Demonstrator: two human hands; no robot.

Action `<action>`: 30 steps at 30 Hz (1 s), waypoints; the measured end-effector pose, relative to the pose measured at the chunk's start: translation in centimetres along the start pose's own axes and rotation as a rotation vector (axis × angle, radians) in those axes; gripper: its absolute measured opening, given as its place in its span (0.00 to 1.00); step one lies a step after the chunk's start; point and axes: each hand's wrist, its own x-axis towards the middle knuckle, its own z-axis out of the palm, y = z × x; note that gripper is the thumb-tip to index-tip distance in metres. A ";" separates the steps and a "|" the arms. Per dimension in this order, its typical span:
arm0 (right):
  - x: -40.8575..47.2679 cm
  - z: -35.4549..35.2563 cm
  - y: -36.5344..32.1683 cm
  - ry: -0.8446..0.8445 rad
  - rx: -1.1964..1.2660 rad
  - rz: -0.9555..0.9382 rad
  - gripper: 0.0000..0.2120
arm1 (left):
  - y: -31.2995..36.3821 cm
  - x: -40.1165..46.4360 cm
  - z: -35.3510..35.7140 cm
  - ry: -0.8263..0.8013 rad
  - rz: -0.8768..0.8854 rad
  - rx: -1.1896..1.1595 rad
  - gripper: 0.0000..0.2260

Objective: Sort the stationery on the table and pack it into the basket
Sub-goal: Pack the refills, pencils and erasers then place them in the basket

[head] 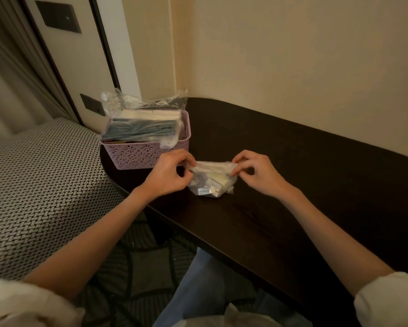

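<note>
While both thumbs and forefingers pinch its top edge, left hand (168,172) at one corner and right hand (255,169) at the other, the clear bag (211,179) of pale stationery rests on the table (292,185) just beside the pink basket (146,147). Judged light, limp, slippery film; the corners are probably the safest hold.

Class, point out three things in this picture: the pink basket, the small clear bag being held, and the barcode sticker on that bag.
pink basket (137,155), head view, front lattice wall.
small clear bag (211,177), head view, its middle.
barcode sticker (204,191), head view, label's centre.
</note>
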 end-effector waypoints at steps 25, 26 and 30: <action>3.2 2.7 -2.6 -0.020 0.151 0.157 0.16 | 2.2 1.3 2.8 0.055 -0.367 -0.021 0.05; 3.3 2.7 -2.7 -0.038 0.160 0.151 0.17 | 2.4 1.4 2.8 0.057 -0.386 -0.058 0.05; 3.6 3.0 -2.5 -0.088 0.131 0.100 0.15 | 2.6 1.6 3.0 0.055 -0.492 -0.204 0.04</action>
